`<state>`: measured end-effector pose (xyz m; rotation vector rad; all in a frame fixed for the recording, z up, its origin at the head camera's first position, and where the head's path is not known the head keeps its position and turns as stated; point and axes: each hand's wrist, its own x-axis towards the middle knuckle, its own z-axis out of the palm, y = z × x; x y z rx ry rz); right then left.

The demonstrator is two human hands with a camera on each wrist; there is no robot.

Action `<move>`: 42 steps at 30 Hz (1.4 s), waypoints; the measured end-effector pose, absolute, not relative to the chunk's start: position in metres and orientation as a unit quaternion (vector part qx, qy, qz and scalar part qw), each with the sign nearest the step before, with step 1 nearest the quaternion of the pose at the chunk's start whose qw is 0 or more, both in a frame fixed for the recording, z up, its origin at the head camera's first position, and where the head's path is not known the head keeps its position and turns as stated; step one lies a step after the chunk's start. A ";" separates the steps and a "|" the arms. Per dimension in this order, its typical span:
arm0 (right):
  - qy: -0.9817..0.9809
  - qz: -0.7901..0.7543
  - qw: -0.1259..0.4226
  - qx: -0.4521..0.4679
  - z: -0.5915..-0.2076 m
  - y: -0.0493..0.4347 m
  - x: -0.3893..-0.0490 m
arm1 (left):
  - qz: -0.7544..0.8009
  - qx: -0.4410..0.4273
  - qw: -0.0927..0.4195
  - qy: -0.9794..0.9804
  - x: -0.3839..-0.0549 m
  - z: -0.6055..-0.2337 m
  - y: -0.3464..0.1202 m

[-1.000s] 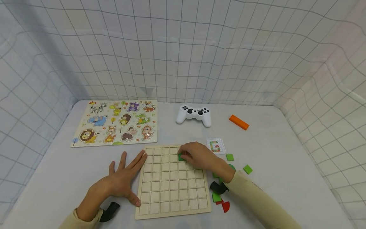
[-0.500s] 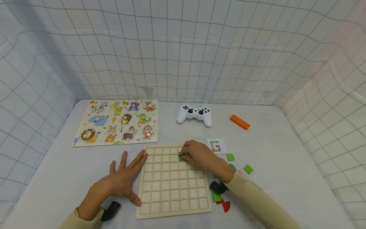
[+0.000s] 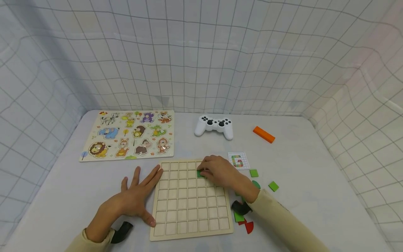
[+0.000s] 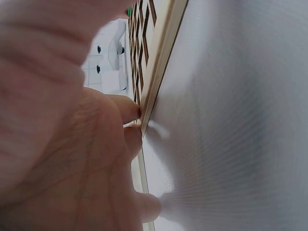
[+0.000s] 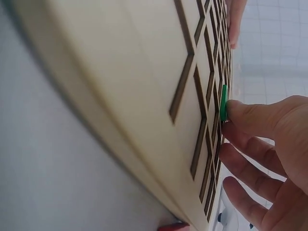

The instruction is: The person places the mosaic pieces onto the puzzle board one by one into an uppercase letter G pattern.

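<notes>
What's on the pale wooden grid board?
Flat green tile, held by the right hand; left hand touches the board's left edge. Cells under the right hand are hidden, contents unknown.

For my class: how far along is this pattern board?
Apparently barely begun. Done: the board lies beside the G card, the left hand touching its left edge. In hand: the right hand pinches a green piece at a far-side cell; seating unclear. Left: no other piece shows on the board, though that hand hides some cells; loose green squares and red pieces lie off its right side.
</notes>
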<state>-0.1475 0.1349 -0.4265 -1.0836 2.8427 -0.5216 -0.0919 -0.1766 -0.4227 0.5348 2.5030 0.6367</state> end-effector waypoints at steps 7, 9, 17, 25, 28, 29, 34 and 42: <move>0.919 -0.179 0.010 -0.350 -0.426 0.139 -0.149 | 0.233 0.196 0.247 0.920 -0.092 -0.422 -0.176; 0.923 -0.176 0.000 -0.343 -0.425 0.143 -0.148 | 0.233 0.195 0.249 0.920 -0.092 -0.422 -0.176; 0.935 -0.203 0.002 -0.292 -0.412 0.166 -0.136 | 0.234 0.196 0.251 0.919 -0.092 -0.421 -0.174; 0.929 -0.222 0.032 -0.295 -0.403 0.189 -0.128 | 0.229 0.199 0.244 0.921 -0.092 -0.424 -0.175; 0.925 -0.237 0.075 -0.288 -0.401 0.200 -0.126 | 0.231 0.201 0.244 0.920 -0.092 -0.425 -0.175; 0.923 -0.240 0.089 -0.287 -0.401 0.204 -0.125 | 0.230 0.200 0.245 0.920 -0.092 -0.425 -0.176; 0.918 -0.247 0.135 -0.281 -0.398 0.222 -0.123 | 0.239 0.196 0.255 0.916 -0.093 -0.424 -0.176; 0.904 -0.291 0.143 -0.278 -0.408 0.247 -0.124 | 0.238 0.192 0.259 0.916 -0.092 -0.422 -0.176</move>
